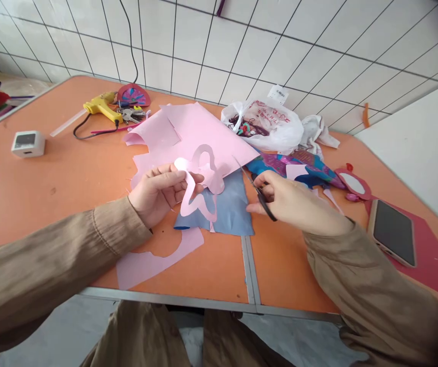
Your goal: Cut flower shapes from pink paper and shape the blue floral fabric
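Note:
Between the thumb and fingers of my left hand (161,192) is a pink cutout (192,201) with a wavy, flower-like outline and an open middle. My right hand (285,199) grips a pair of scissors (263,200) with dark handles, its blades pointing up and left, apart from the cutout. Below the cutout lies a blue-grey sheet (234,209). Behind it spreads a large pink sheet (207,127) with cut edges. A pink offcut (158,265) with a curved notch rests near the table's front edge.
A yellow glue gun (102,107) and a white box-shaped device (28,143) stand at the left. A white plastic bag (268,127) sits by the tiled wall. Shiny blue-purple material (303,168) and a phone (392,232) are at the right of the orange table (219,265).

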